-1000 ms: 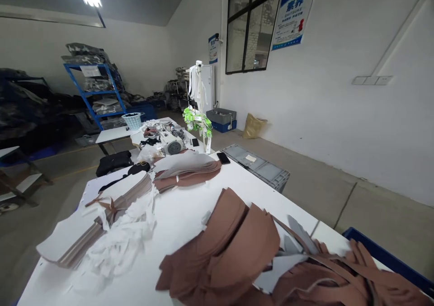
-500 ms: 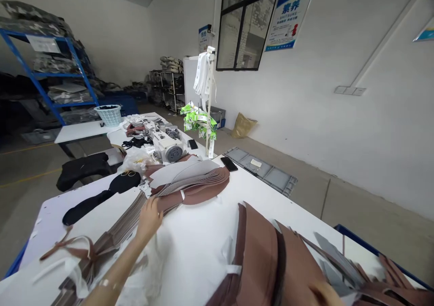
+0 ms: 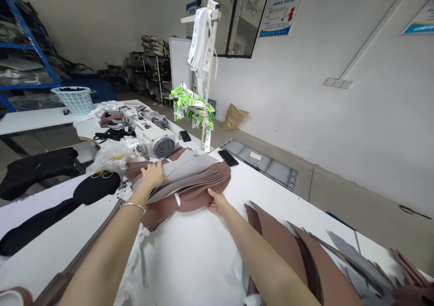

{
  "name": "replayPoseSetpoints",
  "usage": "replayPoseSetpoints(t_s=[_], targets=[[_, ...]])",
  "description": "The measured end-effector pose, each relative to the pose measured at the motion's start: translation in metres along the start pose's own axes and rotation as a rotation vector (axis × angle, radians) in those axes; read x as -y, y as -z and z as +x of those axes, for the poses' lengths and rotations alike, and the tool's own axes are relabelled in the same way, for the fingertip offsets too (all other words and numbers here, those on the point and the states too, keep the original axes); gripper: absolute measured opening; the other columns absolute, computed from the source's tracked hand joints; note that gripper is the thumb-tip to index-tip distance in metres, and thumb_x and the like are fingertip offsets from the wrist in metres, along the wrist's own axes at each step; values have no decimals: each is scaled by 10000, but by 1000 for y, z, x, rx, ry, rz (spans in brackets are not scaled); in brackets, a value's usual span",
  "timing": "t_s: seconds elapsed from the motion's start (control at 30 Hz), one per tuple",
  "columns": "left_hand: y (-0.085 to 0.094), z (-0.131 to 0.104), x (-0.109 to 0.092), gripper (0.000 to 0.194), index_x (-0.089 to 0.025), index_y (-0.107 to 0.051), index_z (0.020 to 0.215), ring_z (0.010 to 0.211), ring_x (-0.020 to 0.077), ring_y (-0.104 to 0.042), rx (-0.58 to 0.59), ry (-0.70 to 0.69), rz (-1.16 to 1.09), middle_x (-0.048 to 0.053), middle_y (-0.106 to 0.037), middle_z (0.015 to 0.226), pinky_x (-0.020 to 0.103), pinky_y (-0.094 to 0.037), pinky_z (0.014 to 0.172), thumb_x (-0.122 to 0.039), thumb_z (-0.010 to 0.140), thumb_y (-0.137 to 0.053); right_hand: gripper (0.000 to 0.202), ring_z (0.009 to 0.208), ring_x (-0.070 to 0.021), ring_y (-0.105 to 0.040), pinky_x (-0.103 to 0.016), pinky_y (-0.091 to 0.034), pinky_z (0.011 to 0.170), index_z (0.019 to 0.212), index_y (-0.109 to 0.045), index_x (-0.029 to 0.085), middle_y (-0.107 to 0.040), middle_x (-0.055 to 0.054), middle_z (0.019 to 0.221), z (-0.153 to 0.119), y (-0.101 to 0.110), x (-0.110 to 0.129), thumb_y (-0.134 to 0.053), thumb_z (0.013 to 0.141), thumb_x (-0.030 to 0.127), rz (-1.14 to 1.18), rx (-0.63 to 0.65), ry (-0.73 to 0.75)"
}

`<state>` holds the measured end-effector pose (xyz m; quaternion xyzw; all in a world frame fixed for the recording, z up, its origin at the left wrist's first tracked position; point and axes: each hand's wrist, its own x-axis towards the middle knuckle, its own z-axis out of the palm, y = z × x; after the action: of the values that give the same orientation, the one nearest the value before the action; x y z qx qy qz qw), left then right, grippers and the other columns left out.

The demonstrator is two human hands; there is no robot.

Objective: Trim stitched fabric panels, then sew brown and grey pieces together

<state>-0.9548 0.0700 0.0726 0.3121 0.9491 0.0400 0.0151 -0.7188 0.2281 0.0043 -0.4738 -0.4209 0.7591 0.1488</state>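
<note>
A thick stack of cut fabric pieces (image 3: pixel 203 196), brown with grey backing, lies fanned on the white table in front of me, a white tie across its near side. My left hand (image 3: pixel 154 176) rests on the stack's left end, fingers apart and thumb on a grey piece (image 3: pixel 190 166). At the near right edge, my right hand (image 3: pixel 217 203) grips the brown pieces, thumb on top and the other fingers partly hidden beneath. More curved brown pieces (image 3: pixel 281 242) stand to the right of my right forearm.
A sewing machine (image 3: pixel 152 136) stands beyond the stack, beside a plastic bag (image 3: pixel 113 157). Black padded pieces (image 3: pixel 96 188) lie left. A phone (image 3: pixel 228 157) is near the table's far edge. White and green labels hang on a stand (image 3: pixel 207 80). A grey crate (image 3: pixel 271 166) sits on the floor.
My left hand has moved up and forward onto the grey pieces. My right hand has left the brown pieces at right and taken hold of the stack's near edge. The view has shifted.
</note>
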Motion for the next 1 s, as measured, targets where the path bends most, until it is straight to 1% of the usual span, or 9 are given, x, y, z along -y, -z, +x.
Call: replayPoseSetpoints(t_s=[0.1, 0.2, 0.33, 0.4, 0.57, 0.67, 0.77, 0.9, 1.0], targets=[[5, -13, -16, 614, -103, -441, 1306, 1186, 336, -490, 46, -83, 10, 198, -556, 1251, 556, -350, 989, -412, 806, -620, 423, 770, -171, -633, -331, -535, 674, 1130, -520, 137, -630, -79, 951, 6, -10, 5, -589, 874, 467, -39, -44, -82], [-1, -35, -46, 341, -139, -578, 1128, 1009, 224, -596, 124, -185, 13, 96, -624, 1108, 456, -458, 913, -374, 882, -556, 444, 764, -173, -638, -351, -530, 693, 1124, -522, 144, -636, -73, 959, 11, -17, 13, -625, 844, 472, -103, -90, -101], [-25, -73, -89, 298, -122, -592, 1085, 1003, 205, -588, 136, -273, 13, 89, -612, 1098, 421, -477, 893, -346, 891, -557, 414, 748, -164, -631, -357, -533, 696, 1049, -569, 135, -637, -62, 933, 17, -18, 27, -644, 828, 477, -178, -115, -69], [-32, -84, -101, 307, -119, -575, 1120, 1032, 218, -571, 114, -283, 1, 95, -601, 1113, 433, -457, 912, -326, 895, -546, 468, 723, -176, -636, -366, -536, 669, 1043, -571, 124, -648, -72, 900, 19, -20, 32, -663, 798, 512, -172, -99, -57], [-36, -78, -97, 388, -153, -542, 1245, 1186, 323, -455, 62, -245, -60, 184, -525, 1224, 518, -335, 979, -206, 869, -458, 433, 708, -169, -649, -334, -540, 642, 1086, -557, 128, -667, -69, 907, 25, -45, 27, -689, 803, 428, -93, -88, 13], [-41, -76, -96, 539, -230, -441, 1369, 1219, 361, -417, 78, -190, -87, 205, -443, 1332, 567, -305, 975, -247, 830, -465, 321, 760, -152, -638, -327, -548, 687, 1067, -574, 122, -649, -58, 955, 33, -67, 17, -632, 865, 364, -82, -129, 37], [-47, -84, -103, 606, -228, -355, 1428, 1278, 367, -350, 76, -157, -101, 217, -381, 1395, 592, -242, 1014, -299, 835, -454, 254, 842, -157, -621, -322, -543, 729, 1053, -588, 126, -621, -60, 1010, 40, -80, 8, -584, 903, 331, -91, -200, 48], [-46, -96, -113, 641, -240, -359, 1425, 1331, 386, -282, 118, -152, -142, 210, -353, 1435, 619, -204, 1031, -411, 821, -490, 233, 864, -160, -616, -326, -537, 748, 1034, -598, 137, -618, -55, 1018, 42, -78, 4, -567, 914, 334, -95, -235, 45], [-39, -98, -112, 554, -298, -434, 1366, 1336, 327, -314, 154, -163, -202, 145, -391, 1436, 552, -251, 1047, -456, 836, -473, 243, 864, -162, -616, -329, -537, 748, 1047, -593, 131, -617, -57, 1022, 36, -68, 6, -568, 914, 332, -74, -201, 46]])
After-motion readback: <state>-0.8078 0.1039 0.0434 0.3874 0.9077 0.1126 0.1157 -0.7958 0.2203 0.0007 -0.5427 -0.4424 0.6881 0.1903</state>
